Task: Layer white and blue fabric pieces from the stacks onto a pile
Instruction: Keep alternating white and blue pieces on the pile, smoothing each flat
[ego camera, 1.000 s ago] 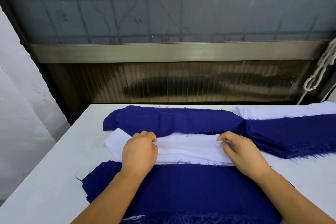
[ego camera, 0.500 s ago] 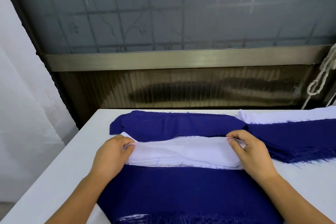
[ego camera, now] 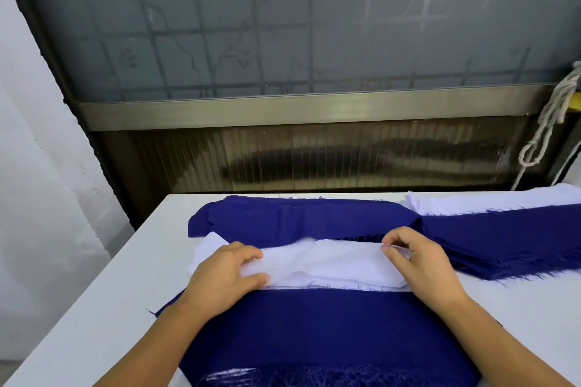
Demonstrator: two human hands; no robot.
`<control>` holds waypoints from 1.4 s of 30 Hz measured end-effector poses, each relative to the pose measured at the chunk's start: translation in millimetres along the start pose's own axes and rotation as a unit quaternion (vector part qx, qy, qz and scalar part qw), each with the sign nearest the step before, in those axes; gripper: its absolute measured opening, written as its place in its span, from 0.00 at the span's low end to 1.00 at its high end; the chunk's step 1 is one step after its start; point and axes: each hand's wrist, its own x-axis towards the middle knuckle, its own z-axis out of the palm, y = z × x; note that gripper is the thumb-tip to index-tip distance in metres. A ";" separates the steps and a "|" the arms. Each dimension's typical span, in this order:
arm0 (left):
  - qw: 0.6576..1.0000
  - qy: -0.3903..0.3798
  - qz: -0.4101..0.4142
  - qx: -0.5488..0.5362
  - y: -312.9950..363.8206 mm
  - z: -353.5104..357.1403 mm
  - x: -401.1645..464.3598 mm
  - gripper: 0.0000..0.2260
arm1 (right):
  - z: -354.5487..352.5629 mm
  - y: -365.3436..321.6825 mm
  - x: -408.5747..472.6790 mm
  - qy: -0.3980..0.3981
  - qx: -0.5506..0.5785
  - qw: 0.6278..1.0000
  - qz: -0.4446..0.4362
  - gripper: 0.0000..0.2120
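Observation:
A thin white fabric piece (ego camera: 330,261) is lifted slightly off the white stack (ego camera: 207,248) in the middle of the table. My left hand (ego camera: 226,273) pinches its left end between thumb and fingers. At the right end my right hand (ego camera: 418,261) pinches its upper corner. In front of the white stack lies the pile, topped with blue fabric (ego camera: 314,330). A blue stack (ego camera: 298,217) lies behind the white one.
More blue fabric (ego camera: 509,239) and white fabric (ego camera: 490,201) lie at the back right on the white table (ego camera: 94,308). A knotted rope (ego camera: 547,126) hangs at the right. A dark window wall stands behind the table's far edge.
Both hands have taken hold of the top white piece and raised it a little off its stack. My left hand first slid left to the piece's end, then came back inward.

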 end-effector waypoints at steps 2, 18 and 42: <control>0.999 0.019 0.018 -0.023 1.3 1.9 0.3 0.01 | -0.5 0.9 0.6 0.005 0.010 1.000 0.013 0.09; 0.994 0.106 -0.007 0.029 -14.3 1.0 1.4 0.08 | 0.3 1.4 2.3 0.014 0.011 0.999 0.037 0.09; 0.996 0.015 0.009 -0.086 -8.0 -72.4 -38.2 0.08 | -70.0 -46.3 -17.5 -0.120 0.022 0.991 0.051 0.07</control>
